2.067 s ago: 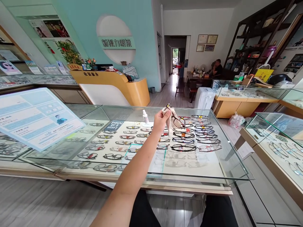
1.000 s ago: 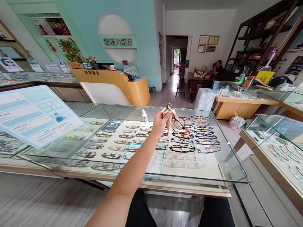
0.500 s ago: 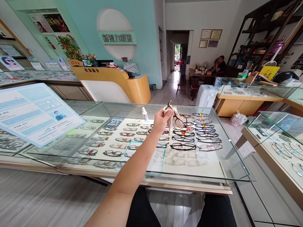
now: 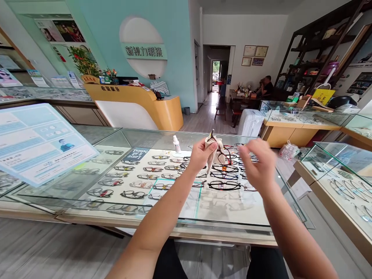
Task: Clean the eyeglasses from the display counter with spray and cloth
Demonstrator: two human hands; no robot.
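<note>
My left hand [image 4: 201, 155] is closed round a pair of dark-framed eyeglasses [image 4: 229, 159] and a beige cloth [image 4: 209, 162], held above the glass display case. One curved temple tip of the glasses sticks up over the thumb. The cloth hangs down behind and beside the frame. To the right, my right hand [image 4: 258, 164] is raised over the case, apart from the glasses and blurred by motion. Its fingers look curled, but whether they hold anything does not show. Several rows of eyeglasses [image 4: 224, 186] lie inside the case below.
A small white bottle [image 4: 176, 145] stands on the glass display case [image 4: 232, 219]. At left is a light-blue printed sign [image 4: 43, 145]. Another glass case [image 4: 334, 170] stands at right. Farther back are a yellow-fronted counter [image 4: 168, 112] and a seated person [image 4: 266, 87].
My right hand has come into view from the lower right and is raised near the glasses. My left hand keeps its hold on the glasses and cloth. The camera view has shifted slightly.
</note>
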